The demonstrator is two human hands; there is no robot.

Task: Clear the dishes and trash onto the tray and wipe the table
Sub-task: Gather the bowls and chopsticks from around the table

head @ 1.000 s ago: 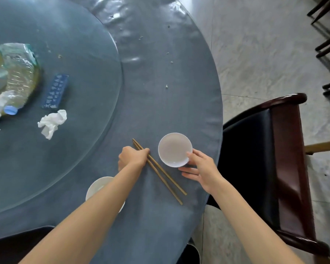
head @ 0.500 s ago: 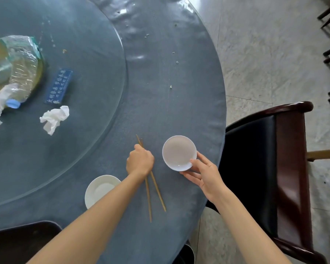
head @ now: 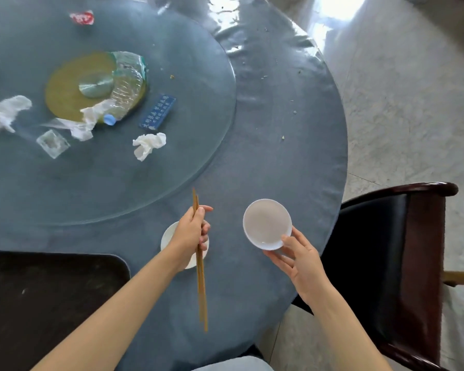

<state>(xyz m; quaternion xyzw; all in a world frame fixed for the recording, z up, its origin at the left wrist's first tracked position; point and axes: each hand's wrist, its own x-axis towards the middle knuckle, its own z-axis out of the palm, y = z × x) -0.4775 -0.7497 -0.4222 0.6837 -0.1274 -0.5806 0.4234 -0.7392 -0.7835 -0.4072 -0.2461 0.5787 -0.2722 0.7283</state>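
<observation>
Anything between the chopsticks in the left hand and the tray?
Nothing visible. The left hand holds the chopsticks above a small white dish; bare tablecloth lies between there and the dark tray.

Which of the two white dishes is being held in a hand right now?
The white bowl nearer the chair, gripped by the right hand. The other white dish sits on the table.

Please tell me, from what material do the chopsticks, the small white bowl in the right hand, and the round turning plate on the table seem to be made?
Chopsticks: probably bamboo or wood, matte tan, no shine.
Small white bowl: smooth, glossy white, likely ceramic, though melamine is possible.
Turning plate: clear glass, since the blue tablecloth shows through and its edge glints.
</observation>
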